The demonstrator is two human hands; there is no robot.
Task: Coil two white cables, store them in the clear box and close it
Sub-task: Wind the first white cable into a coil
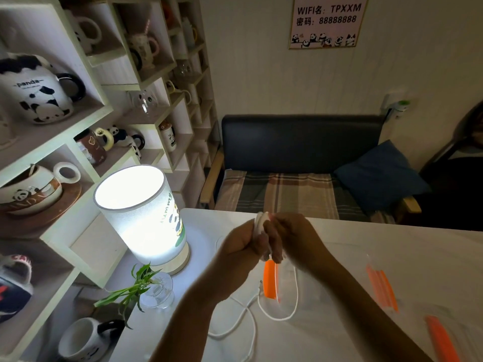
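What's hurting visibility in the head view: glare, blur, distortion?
Head view: the lit lamp is blown out, leaving its top featureless; the room around it is dim. Both hands, the left hand and the right hand, are motion-blurred around the white cable, so finger detail is soft. The clear box barely shows against the white table. Wide-angle bending tilts the shelves at left.

Lamp (142, 218) and vase (159, 292) crowd table's (392, 246) left edge.

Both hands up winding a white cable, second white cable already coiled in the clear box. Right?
Not quite. The head view shows both hands, left hand and right hand, winding a white cable, but the second white cable lies loose on the table.
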